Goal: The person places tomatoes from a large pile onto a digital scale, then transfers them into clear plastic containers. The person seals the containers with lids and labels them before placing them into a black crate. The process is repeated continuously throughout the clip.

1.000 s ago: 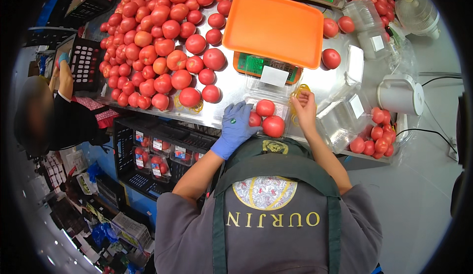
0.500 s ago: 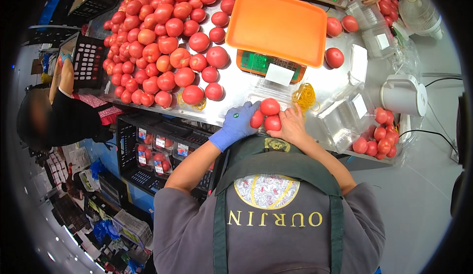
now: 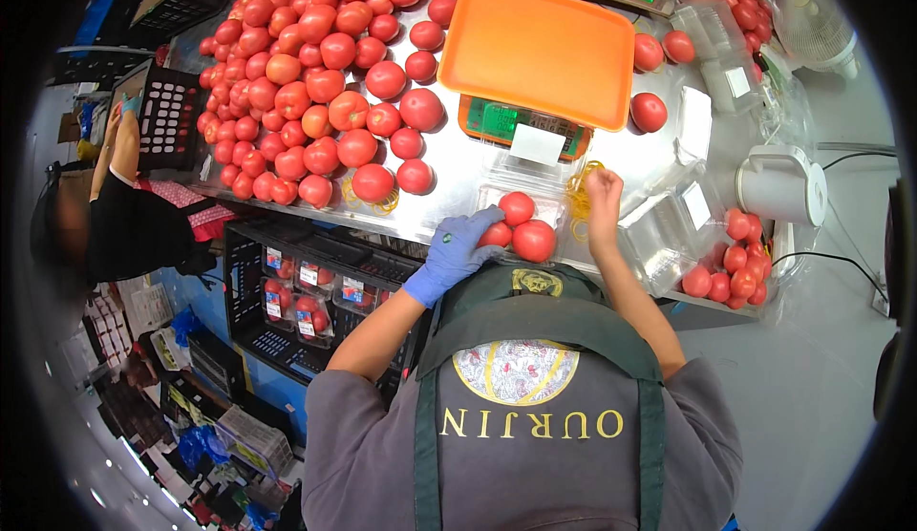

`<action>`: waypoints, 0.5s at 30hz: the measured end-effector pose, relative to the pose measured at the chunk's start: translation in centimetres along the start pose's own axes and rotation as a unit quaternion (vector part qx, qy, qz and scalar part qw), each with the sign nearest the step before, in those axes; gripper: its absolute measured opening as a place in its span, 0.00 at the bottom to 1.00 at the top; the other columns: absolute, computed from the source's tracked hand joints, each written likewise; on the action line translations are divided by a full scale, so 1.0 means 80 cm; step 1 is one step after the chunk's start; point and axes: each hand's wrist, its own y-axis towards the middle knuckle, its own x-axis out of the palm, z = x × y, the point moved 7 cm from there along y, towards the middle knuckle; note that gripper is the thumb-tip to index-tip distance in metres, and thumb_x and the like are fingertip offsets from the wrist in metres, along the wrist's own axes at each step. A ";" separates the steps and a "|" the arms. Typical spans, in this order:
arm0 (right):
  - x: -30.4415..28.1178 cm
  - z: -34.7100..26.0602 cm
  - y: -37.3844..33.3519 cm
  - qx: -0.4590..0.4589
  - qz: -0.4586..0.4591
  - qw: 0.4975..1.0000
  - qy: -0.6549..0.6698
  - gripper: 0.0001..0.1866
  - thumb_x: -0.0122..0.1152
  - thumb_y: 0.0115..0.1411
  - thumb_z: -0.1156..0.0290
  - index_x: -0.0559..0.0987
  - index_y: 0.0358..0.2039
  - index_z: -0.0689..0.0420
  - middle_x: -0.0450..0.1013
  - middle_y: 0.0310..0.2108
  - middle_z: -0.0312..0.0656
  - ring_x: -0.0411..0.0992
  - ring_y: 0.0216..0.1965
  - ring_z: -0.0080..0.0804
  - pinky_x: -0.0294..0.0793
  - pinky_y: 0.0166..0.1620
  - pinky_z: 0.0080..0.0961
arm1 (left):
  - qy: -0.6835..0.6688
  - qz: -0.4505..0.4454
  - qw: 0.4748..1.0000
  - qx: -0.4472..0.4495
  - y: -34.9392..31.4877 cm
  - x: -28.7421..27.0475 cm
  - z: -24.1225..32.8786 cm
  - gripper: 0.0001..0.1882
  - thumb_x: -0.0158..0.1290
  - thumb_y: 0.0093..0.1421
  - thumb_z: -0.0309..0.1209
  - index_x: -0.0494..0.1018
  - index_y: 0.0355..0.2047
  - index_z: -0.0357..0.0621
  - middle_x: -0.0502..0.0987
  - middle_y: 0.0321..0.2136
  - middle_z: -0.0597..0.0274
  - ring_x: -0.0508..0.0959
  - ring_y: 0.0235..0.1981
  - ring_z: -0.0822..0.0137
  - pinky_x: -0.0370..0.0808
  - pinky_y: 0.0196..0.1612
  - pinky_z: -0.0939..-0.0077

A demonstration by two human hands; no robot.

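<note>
Three red tomatoes sit together in a clear plastic box at the near edge of the table. My left hand, in a blue glove, curls round the box's left side, its fingers against the left tomato. To the right, my bare right hand is closed, with its fingertips at a small heap of yellow rubber bands. Exactly how many bands the fingers pinch is hidden. Beyond the box stands a scale with an orange tray on top and a green display below it.
A large heap of tomatoes covers the table's left. Empty clear boxes, a bag of tomatoes and a white jug are at the right. A black crate with packed boxes stands below left. Another person works at the left.
My right hand has left the tomatoes and moved up and right to the rubber bands. My left hand stays by the box; the tomatoes have shifted slightly.
</note>
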 end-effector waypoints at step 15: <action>-0.019 0.098 -0.094 0.154 -0.251 0.936 -0.193 0.21 0.70 0.52 0.59 0.72 0.35 0.61 0.70 0.25 0.37 0.68 0.28 0.25 0.71 0.34 0.24 | -0.310 -0.026 0.914 -0.258 -0.031 0.030 -0.092 0.48 0.67 0.45 0.28 0.54 0.65 0.45 0.68 0.54 0.53 0.70 0.52 0.67 0.73 0.49 0.76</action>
